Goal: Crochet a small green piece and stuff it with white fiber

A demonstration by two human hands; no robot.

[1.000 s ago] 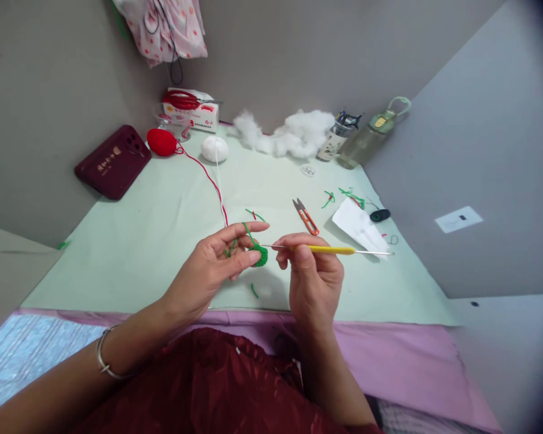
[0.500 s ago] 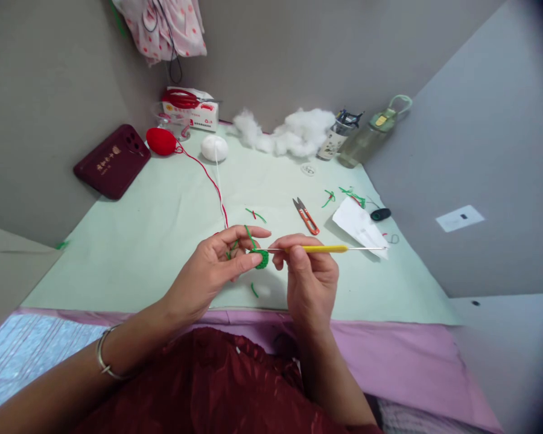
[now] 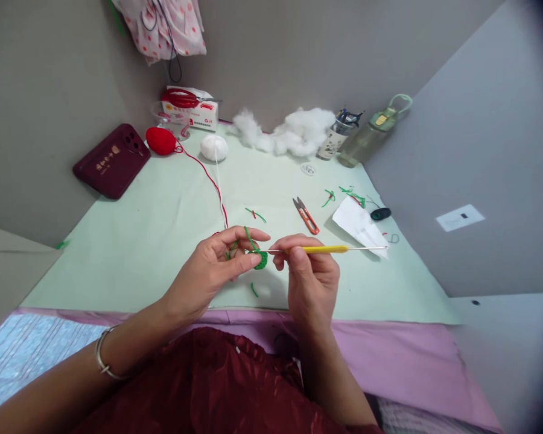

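Observation:
My left hand (image 3: 212, 259) pinches a small green crochet piece (image 3: 261, 261) between thumb and fingers. Green yarn (image 3: 250, 237) runs from the piece up over my raised index finger. In my right hand (image 3: 312, 277) is a crochet hook with a yellow handle (image 3: 326, 249), gripped between thumb and fingers and held level. Its thin metal tip reaches left to the top edge of the green piece; the exact stitch is too small to make out. A short green yarn scrap (image 3: 254, 290) lies on the table just below the piece.
Orange thread snips (image 3: 306, 216) and a white paper (image 3: 361, 226) lie beyond my right hand. Red yarn (image 3: 161, 141), white yarn (image 3: 214, 147), stuffing (image 3: 294, 134), a pen cup (image 3: 337, 138) and a bottle (image 3: 368, 135) stand farther back. A maroon phone (image 3: 113, 161) leans at left.
The hook's tip has moved slightly left, farther across the top of the green piece. My left index finger has shifted a little; everything on the table stays put.

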